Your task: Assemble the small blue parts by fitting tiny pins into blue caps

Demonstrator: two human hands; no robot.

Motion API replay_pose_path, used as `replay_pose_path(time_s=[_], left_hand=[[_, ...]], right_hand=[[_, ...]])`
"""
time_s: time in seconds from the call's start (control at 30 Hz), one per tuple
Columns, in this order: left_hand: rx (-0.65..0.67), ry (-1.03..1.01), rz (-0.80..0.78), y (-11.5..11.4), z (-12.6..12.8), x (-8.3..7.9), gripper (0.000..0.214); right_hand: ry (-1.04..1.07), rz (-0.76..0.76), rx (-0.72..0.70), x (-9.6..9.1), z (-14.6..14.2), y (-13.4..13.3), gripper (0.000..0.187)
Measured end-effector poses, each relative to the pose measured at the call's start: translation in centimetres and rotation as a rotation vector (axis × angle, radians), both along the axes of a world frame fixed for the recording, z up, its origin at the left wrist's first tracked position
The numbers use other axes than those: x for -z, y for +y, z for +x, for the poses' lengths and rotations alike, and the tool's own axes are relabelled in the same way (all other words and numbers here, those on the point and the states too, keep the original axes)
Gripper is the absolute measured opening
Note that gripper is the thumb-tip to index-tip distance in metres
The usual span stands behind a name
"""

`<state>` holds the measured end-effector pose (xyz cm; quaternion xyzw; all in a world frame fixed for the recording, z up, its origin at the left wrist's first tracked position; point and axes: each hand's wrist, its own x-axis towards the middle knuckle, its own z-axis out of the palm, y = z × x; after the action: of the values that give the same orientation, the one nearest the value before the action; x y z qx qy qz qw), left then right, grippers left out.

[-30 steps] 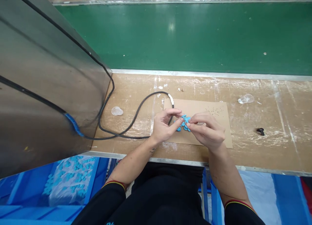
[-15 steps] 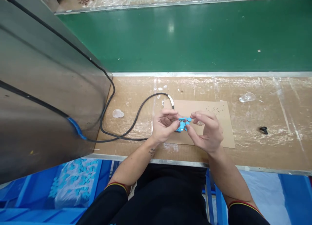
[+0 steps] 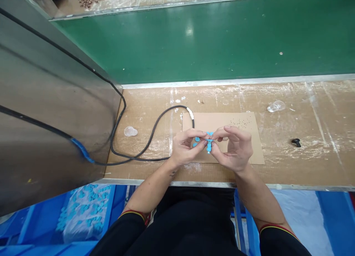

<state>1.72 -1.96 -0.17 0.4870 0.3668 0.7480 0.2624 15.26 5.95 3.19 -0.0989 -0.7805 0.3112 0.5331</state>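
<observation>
Fingertips of left hand and right hand pinch nearly closed on small blue part. Part sits between them, near end sticking out toward wearer; exact contact points hidden. Blue discs half covered by left fingers, cardboard sheet underneath.

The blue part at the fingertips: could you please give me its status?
Left hand pinching blue part. Right hand, fingertips right at it. Cable close by left hand.
</observation>
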Motion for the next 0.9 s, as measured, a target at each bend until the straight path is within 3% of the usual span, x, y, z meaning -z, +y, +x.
replay_pose_path(time_s=[0.27,0.6,0.73,0.8,0.9], left_hand=[[-0.054,0.090,0.043,-0.1,0.1,0.2,0.037],[-0.098,0.176,0.033,0.2,-0.6,-0.3,0.029],[-0.082,0.257,-0.067,-0.5,-0.8,-1.6,0.010],[-0.128,0.275,-0.205,-1.5,-1.0,-1.8,0.009],[-0.262,0.278,-0.373,-2.5,-3.1,0.3,0.016]], right_hand=[[0.018,-0.132,-0.010,0.0,0.1,-0.3,0.057],[0.071,-0.142,-0.067,0.5,-0.2,0.1,0.056],[0.019,-0.154,-0.021,0.5,0.0,-0.4,0.049],[-0.079,-0.169,-0.011,0.4,0.0,-0.7,0.047],[-0.403,-0.286,-0.025,0.7,-0.6,-0.2,0.049]])
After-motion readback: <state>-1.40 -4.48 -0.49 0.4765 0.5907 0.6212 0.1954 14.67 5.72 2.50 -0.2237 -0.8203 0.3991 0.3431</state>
